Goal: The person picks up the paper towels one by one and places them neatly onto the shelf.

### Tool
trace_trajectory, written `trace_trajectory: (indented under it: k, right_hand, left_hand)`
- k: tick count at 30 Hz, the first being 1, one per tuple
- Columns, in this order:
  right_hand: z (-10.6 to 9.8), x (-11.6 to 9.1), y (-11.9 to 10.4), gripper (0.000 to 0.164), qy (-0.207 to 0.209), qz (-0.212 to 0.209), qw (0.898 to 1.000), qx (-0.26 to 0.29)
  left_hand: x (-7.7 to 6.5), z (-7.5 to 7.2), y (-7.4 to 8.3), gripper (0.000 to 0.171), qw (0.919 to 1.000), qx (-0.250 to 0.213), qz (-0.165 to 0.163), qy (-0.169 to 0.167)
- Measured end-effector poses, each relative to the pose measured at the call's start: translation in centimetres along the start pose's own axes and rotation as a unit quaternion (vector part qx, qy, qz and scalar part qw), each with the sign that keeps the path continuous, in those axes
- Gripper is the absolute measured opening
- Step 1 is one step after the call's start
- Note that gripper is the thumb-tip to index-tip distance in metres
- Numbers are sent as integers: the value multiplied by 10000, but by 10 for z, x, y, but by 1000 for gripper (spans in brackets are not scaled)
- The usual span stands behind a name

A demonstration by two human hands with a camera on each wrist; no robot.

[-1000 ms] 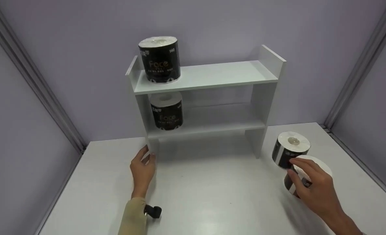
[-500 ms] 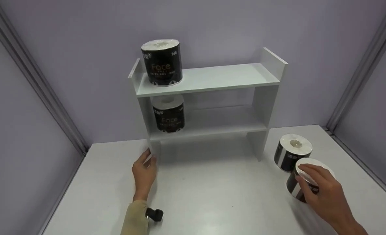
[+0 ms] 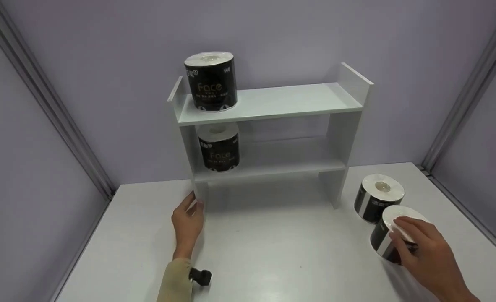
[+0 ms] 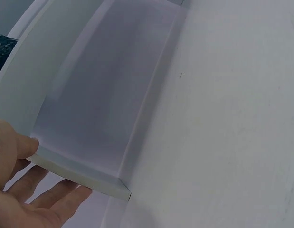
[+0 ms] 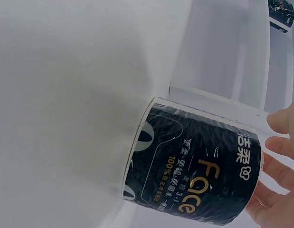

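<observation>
In the head view my left hand [image 3: 187, 220] is at the lower left side panel of a white two-tier shelf [image 3: 290, 100]. The left wrist view shows the thumb on the inner face of that panel [image 4: 80, 178] and the fingers along its outer face. My right hand [image 3: 430, 251] is over the nearer black-wrapped paper roll [image 3: 384, 241], its fingers loosely bent at the roll's top. From the right wrist, the thumb [image 5: 279, 119] appears apart from this upright roll [image 5: 194, 161]; fingertip contact is hard to tell.
Another paper roll [image 3: 378, 199] stands just behind the nearer one, right of the shelf. One roll [image 3: 212, 84] stands on the top tier's left end, and one [image 3: 219, 149] below it on the middle tier. Walls enclose the white table [image 3: 273, 251].
My right hand has moved right, farther over the top of the nearer roll. The left hand keeps its place on the shelf panel. The head view has shifted slightly.
</observation>
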State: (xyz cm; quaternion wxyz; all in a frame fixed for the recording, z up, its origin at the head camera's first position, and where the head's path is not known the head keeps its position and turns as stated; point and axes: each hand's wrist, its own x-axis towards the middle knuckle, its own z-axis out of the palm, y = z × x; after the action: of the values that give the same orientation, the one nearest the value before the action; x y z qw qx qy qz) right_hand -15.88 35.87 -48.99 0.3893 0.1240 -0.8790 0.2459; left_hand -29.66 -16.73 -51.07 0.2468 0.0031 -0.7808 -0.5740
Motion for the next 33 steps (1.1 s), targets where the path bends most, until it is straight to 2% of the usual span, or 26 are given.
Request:
trace_trajectory:
  k: [7, 15, 20, 25, 33]
  right_hand:
    - [-5, -1, 7, 52, -56, -149, 9997, -164]
    - [-8, -7, 19, 63, -18, -152, 9998, -82]
    - [-9, -11, 23, 67, -113, -48, 9999, -118]
    - [-9, -11, 26, 70, -189, 32, 9997, -115]
    - [-9, -10, 36, 75, -251, -354, 9991, 10]
  left_hand:
    - [2, 0, -1, 44, 10000, -30, 19, 23]
    - [0, 3, -2, 44, 9999, -109, -5, 32]
    - [0, 2, -2, 44, 9999, -46, -111, -12]
    - [2, 1, -1, 44, 9999, -46, -86, -50]
    - [1, -1, -2, 44, 9998, -69, -167, -42]
